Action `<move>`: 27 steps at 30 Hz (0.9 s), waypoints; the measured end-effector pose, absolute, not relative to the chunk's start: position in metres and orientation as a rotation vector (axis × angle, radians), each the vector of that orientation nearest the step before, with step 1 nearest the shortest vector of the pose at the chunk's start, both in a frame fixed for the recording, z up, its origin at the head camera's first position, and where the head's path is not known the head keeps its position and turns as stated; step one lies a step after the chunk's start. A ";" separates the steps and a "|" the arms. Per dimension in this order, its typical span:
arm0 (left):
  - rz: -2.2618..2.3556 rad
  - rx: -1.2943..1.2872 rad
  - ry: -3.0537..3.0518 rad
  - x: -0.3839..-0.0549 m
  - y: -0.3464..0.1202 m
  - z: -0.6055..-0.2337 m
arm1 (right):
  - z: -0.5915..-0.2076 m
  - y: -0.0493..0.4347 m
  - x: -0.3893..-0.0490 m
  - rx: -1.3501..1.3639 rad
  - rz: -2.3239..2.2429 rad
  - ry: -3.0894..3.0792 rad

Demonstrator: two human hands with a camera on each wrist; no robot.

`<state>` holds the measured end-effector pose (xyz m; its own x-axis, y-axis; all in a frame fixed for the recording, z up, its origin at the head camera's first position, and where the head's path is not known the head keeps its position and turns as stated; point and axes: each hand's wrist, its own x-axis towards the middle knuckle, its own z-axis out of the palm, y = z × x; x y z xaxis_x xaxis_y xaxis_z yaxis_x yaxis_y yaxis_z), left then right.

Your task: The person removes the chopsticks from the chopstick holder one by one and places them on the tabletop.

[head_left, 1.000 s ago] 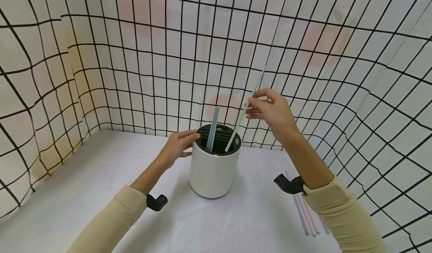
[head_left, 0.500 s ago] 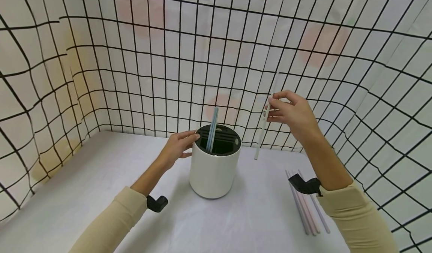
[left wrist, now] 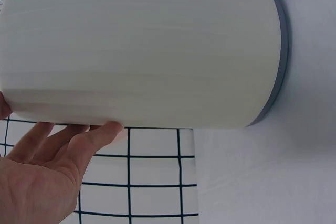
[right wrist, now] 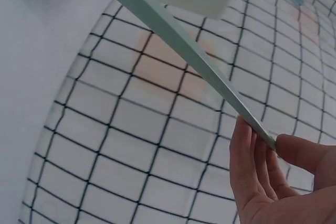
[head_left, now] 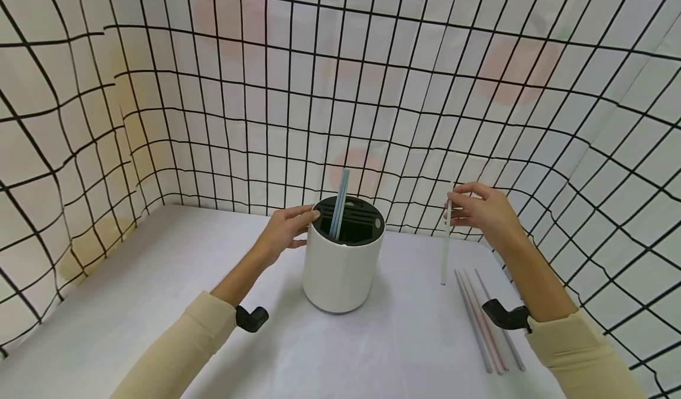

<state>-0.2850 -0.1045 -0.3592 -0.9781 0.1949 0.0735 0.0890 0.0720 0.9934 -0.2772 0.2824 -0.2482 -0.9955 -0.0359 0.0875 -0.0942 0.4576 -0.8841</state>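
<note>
A white cylindrical utensil holder with a slotted black top stands upright on the table. My left hand grips its upper left side, thumb at the rim and fingers against the wall, as the left wrist view also shows in part. Several blue and greenish chopsticks lean in the holder's open compartment. Off to its right, my right hand pinches a pale green chopstick between thumb and fingers. That chopstick's thick square end points down, close over the table in the head view; the fingers cover part of its length.
Several purple and pink chopsticks lie on the white-covered table at the right, partly under the right wrist's black camera mount. A black wire grid backed by pale cloth encloses the back and sides.
My right hand has drawn the pale green chopstick away from the holder, to the right and then downward, and it now hangs nearly upright. The left hand has stayed on the holder.
</note>
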 end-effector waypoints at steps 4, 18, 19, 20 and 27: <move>2.066 0.297 2.241 -0.286 -0.104 -0.360 | -0.271 0.301 -0.279 0.097 1.588 -2.681; 2.061 0.280 2.239 -0.288 -0.104 -0.361 | -0.344 0.344 -0.277 -0.025 1.684 -2.787; 2.061 0.281 2.240 -0.288 -0.105 -0.361 | -0.348 0.347 -0.276 -0.025 1.687 -2.802; 2.063 0.282 2.239 -0.288 -0.105 -0.360 | -0.350 0.349 -0.276 -0.031 1.699 -2.807; 2.071 0.264 2.227 -0.289 -0.106 -0.361 | -0.372 0.361 -0.275 -0.074 1.731 -2.871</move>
